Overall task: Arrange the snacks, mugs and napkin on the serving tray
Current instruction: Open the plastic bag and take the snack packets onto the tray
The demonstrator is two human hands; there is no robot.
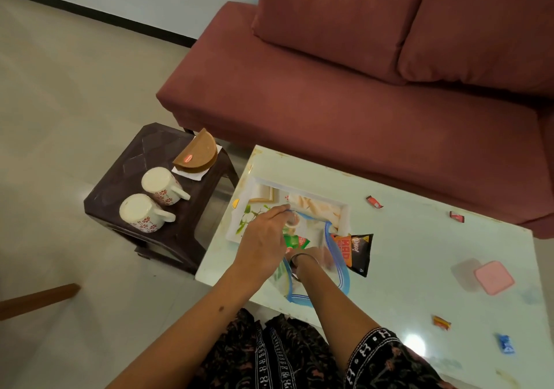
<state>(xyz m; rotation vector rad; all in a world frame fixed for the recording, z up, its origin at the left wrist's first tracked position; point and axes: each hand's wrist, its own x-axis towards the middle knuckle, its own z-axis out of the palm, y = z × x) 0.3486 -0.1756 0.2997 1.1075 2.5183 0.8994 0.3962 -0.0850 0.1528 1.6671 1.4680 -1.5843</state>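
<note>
Bag (335,256), long axis lower left to upper right, mouth toward frame bottom; left hand (263,238) fingers pinch its top edge; right hand (314,253) inside, grip unclear.

Left hand (263,235) pinches the rim of a clear zip bag (314,256) over the white serving tray (344,211); right hand (311,256) reaches inside it. Two upturned mugs (150,199) stand on a dark stool (156,148) beside the surface (419,253).
</note>
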